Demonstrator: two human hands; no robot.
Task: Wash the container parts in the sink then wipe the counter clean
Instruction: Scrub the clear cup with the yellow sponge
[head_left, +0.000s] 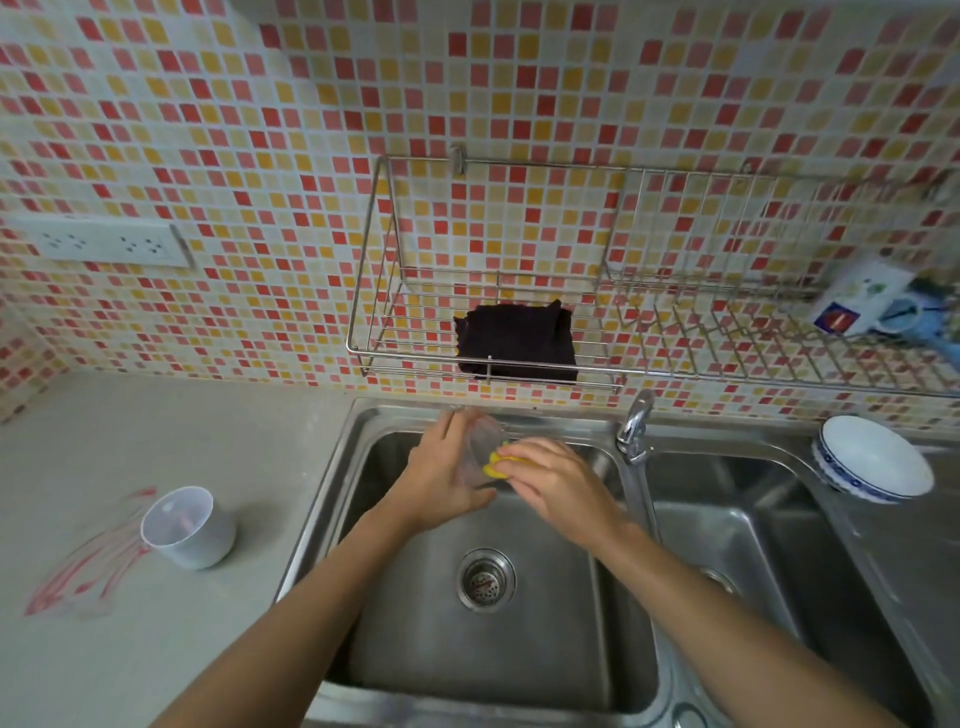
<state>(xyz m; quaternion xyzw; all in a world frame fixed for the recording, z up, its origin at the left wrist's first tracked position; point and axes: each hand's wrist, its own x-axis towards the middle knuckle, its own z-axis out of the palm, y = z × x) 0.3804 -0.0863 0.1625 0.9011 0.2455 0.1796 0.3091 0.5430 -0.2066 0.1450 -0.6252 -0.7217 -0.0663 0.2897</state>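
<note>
Forearms reach out over the left basin of the stainless steel double sink (332, 467), whose round drain strainer (486, 578) lies below and nearer than the grip. At the grip, the left hand (447, 470) is closed around a small clear plastic container part (480, 447), while the right hand (558, 480) pinches a yellow sponge (493, 465) against it, so washing looks to be the step in hand. Left of the grip, on the pale grey worktop (156, 426), a white plastic cup-shaped container part (189, 526) stands on a clear red-striped wrapper (83, 577), apparently unwashed. Right of the grip stand the chrome tap (635, 423) and a white bowl with a blue rim (875, 458). Beyond, a dark folded cloth (517, 340) rests in the wire wall rack (379, 358). Next comes rinsing, which calls for freeing a hand to turn on the tap.
</note>
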